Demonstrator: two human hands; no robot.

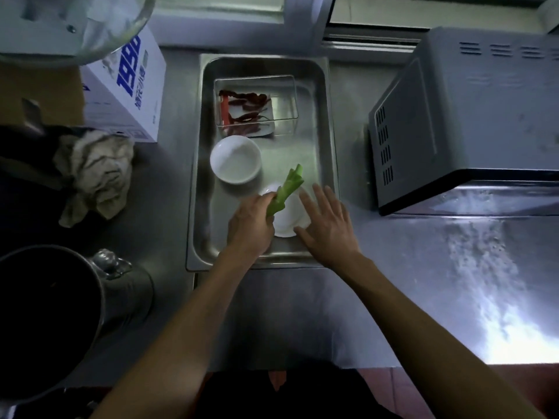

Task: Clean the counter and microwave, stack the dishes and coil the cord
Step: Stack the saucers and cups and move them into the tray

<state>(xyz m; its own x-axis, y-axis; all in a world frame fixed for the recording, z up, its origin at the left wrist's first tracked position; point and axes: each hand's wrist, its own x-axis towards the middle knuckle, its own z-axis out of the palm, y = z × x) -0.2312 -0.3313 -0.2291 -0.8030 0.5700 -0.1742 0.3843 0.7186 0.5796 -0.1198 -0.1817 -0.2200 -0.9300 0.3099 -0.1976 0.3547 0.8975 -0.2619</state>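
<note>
Left hand (pixel 251 225) gripping green stalk (pixel 286 190), axis pointing up-right; right hand (pixel 326 225), fingers apart, touching near dish (pixel 289 217) between both; 2nd dish (pixel 236 158) beyond.

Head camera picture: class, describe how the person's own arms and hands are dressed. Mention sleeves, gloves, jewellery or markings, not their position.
Both forearms are bare up to the bottom edge of the picture, so no sleeve shows. The left hand and the right hand wear no gloves. No watch, ring, bracelet or marking is visible on either, though the light is dim.

Dim steel worktop (pixel 423 282) beneath a window (pixel 378 13).
</note>
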